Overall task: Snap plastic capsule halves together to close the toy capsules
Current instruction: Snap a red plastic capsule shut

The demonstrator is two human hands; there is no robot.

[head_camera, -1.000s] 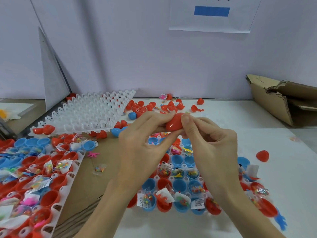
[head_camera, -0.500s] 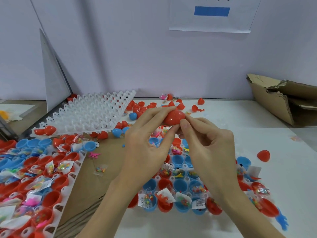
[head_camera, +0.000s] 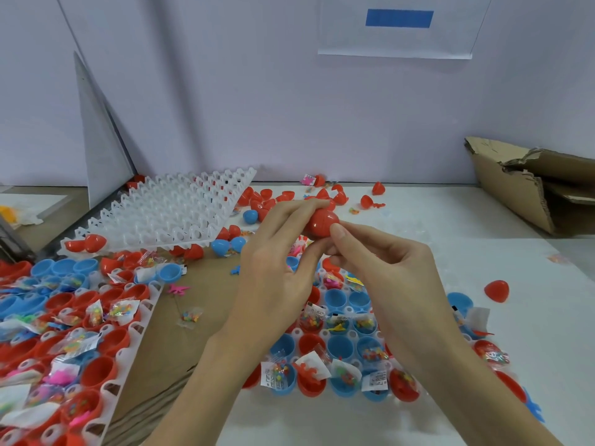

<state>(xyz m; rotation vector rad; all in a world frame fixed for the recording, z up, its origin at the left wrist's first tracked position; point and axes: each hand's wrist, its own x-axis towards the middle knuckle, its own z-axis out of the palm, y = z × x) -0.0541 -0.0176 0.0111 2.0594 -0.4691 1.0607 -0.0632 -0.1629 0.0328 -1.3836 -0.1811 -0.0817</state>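
Counting what's in front of me: two hands up, my left hand (head_camera: 273,272) and my right hand (head_camera: 396,278), with one red capsule (head_camera: 322,224) pinched between them. Three white trays: one empty tray (head_camera: 167,217) propped at the back, one loaded tray (head_camera: 135,358) on my left, one tray under my wrists (head_camera: 351,334). One lone red half (head_camera: 496,290) sits out to the right. One torn cardboard box (head_camera: 528,188). One paper sign (head_camera: 399,27) on the wall. The loose red halves at the back are too many and too jumbled to count.
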